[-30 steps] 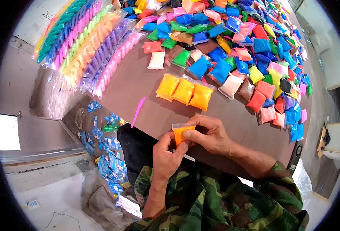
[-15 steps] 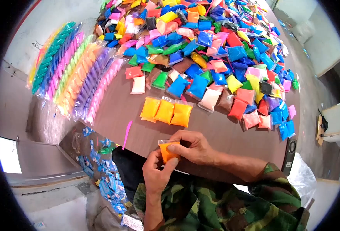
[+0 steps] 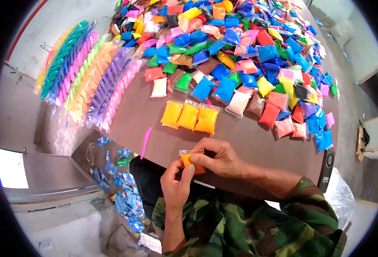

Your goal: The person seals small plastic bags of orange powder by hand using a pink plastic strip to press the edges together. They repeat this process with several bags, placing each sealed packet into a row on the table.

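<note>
Between my two hands, just over the table's near edge, is a small clear packet with orange filling point(image 3: 188, 159). My left hand point(image 3: 177, 183) pinches its lower left side, thumb pointing up. Across its front and upper right, my right hand point(image 3: 219, 158) presses with the thumb, fingers curled behind. Part of the packet is hidden by the fingers. Beyond the hands, three orange-yellow packets point(image 3: 189, 116) lie side by side on the table. To their left rests a thin pink plastic stick point(image 3: 146, 142), close to the table edge.
A large heap of colourful packets point(image 3: 240, 51) covers the far side of the brown table point(image 3: 257, 147). Long bags of twisted coloured packets point(image 3: 92, 81) hang over the left edge. Blue wrappers point(image 3: 126, 197) litter the floor. A black device point(image 3: 327, 169) sits at the right edge.
The view has shifted slightly. My right hand's thumb and my left thumb have come closer together over the orange packet, covering more of it. The packets on the table stay as they were.
</note>
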`<state>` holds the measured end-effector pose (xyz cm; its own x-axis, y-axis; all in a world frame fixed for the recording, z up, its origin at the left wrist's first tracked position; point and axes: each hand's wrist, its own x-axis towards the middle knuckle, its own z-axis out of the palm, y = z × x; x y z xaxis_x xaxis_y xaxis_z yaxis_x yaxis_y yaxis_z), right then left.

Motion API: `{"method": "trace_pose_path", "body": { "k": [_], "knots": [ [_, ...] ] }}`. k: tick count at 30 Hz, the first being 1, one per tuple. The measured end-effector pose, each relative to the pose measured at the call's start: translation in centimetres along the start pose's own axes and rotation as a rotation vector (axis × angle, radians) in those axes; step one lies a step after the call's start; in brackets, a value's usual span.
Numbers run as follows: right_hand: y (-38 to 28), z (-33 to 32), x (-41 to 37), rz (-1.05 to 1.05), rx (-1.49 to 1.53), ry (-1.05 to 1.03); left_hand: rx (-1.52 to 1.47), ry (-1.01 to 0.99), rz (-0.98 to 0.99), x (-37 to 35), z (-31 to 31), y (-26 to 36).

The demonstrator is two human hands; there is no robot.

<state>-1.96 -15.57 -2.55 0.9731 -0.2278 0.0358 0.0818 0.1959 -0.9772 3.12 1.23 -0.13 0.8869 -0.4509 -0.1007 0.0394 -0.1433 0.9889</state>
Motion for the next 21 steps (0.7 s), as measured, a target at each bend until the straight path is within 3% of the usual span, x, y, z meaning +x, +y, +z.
{"method": "trace_pose_path", "body": {
  "k": [6, 12, 18, 21],
  "knots": [
    [-0.3, -0.4, 0.0, -0.011, -0.152, -0.064, 0.074, -0.013, 0.062, -0.1, -1.0, -1.6],
    [0.5, -0.7, 0.2, -0.010, -0.017, -0.102, -0.015, 0.019, 0.042, 0.0, -0.6, -0.9],
    [0.2, -0.7, 0.3, -0.083, -0.205, -0.109, 0.056, 0.062, 0.100, 0.1, -1.1, -1.5],
    [0.1, -0.3, 0.2, -0.007, -0.030, -0.073, 0.027, 0.092, 0.091, -0.1, -1.1, -1.6]
  ]
}}
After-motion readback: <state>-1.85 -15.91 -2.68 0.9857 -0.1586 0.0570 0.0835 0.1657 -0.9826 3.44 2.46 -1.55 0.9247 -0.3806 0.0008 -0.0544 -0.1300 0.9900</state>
